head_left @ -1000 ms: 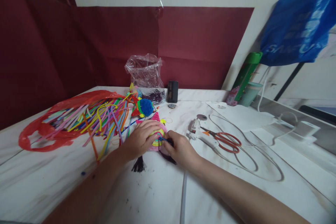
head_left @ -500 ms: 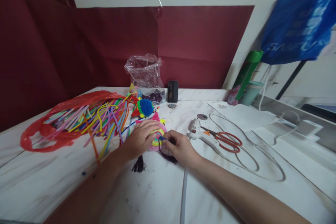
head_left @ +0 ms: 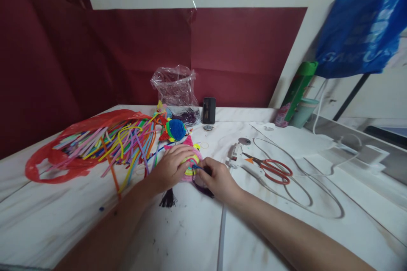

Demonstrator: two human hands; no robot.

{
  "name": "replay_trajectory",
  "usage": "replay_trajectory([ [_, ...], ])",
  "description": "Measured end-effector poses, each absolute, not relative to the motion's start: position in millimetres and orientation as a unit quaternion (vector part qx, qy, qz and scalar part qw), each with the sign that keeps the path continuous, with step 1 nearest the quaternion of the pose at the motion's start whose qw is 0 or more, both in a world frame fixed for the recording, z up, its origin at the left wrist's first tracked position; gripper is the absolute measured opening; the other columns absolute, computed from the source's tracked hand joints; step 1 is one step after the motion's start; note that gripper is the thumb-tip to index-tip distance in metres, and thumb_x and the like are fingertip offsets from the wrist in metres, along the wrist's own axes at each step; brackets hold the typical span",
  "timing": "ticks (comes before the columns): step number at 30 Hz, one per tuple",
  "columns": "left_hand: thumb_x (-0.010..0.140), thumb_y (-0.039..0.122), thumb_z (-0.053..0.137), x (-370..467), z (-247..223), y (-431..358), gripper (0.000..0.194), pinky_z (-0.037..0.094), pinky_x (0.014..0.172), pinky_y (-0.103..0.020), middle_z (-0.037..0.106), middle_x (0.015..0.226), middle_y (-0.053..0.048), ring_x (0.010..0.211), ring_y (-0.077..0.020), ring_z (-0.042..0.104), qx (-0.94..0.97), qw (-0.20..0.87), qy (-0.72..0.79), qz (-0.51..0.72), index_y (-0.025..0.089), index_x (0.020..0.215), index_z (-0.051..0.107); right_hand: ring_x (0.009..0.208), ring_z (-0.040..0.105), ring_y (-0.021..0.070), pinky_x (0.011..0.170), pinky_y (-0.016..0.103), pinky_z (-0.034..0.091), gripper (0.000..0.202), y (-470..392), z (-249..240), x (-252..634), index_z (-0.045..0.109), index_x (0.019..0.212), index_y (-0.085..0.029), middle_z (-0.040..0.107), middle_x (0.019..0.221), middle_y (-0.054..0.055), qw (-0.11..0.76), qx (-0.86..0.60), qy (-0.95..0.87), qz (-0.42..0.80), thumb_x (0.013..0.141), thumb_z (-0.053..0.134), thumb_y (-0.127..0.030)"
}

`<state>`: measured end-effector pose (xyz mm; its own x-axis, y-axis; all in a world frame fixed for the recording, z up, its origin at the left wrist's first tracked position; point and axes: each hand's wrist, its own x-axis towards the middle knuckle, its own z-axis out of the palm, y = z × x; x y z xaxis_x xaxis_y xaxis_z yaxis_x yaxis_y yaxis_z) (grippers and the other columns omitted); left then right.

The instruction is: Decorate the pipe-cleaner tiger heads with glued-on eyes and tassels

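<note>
My left hand (head_left: 171, 165) lies over the left side of a pink and yellow coiled pipe-cleaner craft (head_left: 191, 160), gripping it down on the table. A black tassel (head_left: 168, 198) spreads out just below that hand. Close on the right, my right hand (head_left: 218, 178) pinches a short blue pipe cleaner (head_left: 197, 167) against the coil's face. A dark tassel (head_left: 203, 189) hangs under the right fingers, partly hidden by them. Behind the coil sits a second craft, a blue and green pipe-cleaner fish (head_left: 176, 130) with red parts.
Loose coloured pipe cleaners (head_left: 104, 142) spill from a red plastic bag (head_left: 41, 173) at left. To the right lie a white glue gun (head_left: 246, 165), orange-handled scissors (head_left: 276, 171) and a looping cord. A clear bag (head_left: 174, 89) and a black box (head_left: 209, 111) stand behind.
Almost nothing differs. Both hands keep their places on the coiled craft, and the view has shifted very slightly.
</note>
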<state>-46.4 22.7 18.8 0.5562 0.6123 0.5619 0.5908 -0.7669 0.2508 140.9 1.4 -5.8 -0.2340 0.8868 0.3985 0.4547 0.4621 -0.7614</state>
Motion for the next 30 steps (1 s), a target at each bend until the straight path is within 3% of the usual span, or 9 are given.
replay_trajectory([
  [7, 0.082, 0.025, 0.056, -45.8, 13.8, 23.3, 0.032, 0.036, 0.104, -0.044, 0.061, 0.123, -0.01, 0.121, -0.0253, 0.049, 0.88, 0.005, 0.34, 0.332, 0.019, 0.113, 0.059, 0.061, 0.051, 0.0122, 0.059, 0.023, 0.04, 0.004, -1.0, -0.8, 139.0, 0.054, 0.071, -0.018, 0.059, 0.065, -0.001, 0.438, -0.446, -0.731, 0.274, 0.074, 0.055, -0.021],
  [13, 0.079, 0.019, 0.055, -44.8, 13.7, 24.5, 0.029, 0.039, 0.102, -0.042, 0.063, 0.118, -0.009, 0.117, -0.0239, 0.052, 0.873, 0.008, 0.342, 0.347, 0.02, 0.107, 0.06, 0.041, 0.043, 0.0082, 0.042, 0.021, 0.033, 0.03, 6.9, -1.5, 139.1, 0.051, 0.069, -0.019, 0.057, 0.05, -0.004, 0.433, -0.401, -0.563, 0.578, 0.067, 0.067, -0.044],
  [15, 0.079, 0.019, 0.055, -44.6, 14.9, 24.2, 0.028, 0.039, 0.101, -0.041, 0.063, 0.117, -0.008, 0.117, -0.0234, 0.052, 0.872, 0.009, 0.345, 0.347, 0.02, 0.107, 0.061, 0.039, 0.042, 0.007, 0.041, 0.02, 0.033, 0.036, 9.0, -0.9, 141.6, 0.053, 0.07, -0.018, 0.059, 0.049, -0.003, 0.441, -0.384, -0.532, 0.611, 0.063, 0.07, -0.049],
  [22, 0.08, 0.021, 0.054, -43.1, 18.6, 20.4, 0.027, 0.039, 0.102, -0.04, 0.062, 0.119, -0.009, 0.118, -0.0233, 0.051, 0.868, 0.024, 0.358, 0.343, 0.019, 0.107, 0.06, 0.042, 0.045, 0.0073, 0.045, 0.02, 0.036, 0.032, 8.2, -1.0, 146.1, 0.054, 0.073, -0.017, 0.056, 0.049, -0.005, 0.462, -0.407, -0.56, 0.554, 0.067, 0.069, -0.045],
  [30, 0.08, 0.022, 0.055, -42.9, 18.1, 21.9, 0.027, 0.038, 0.102, -0.042, 0.063, 0.119, -0.008, 0.118, -0.024, 0.051, 0.867, 0.03, 0.359, 0.345, 0.021, 0.106, 0.061, 0.056, 0.047, 0.0106, 0.054, 0.022, 0.037, 0.008, 3.0, -5.3, 145.3, 0.058, 0.073, -0.017, 0.055, 0.061, -0.003, 0.458, -0.438, -0.694, 0.342, 0.074, 0.056, -0.025],
])
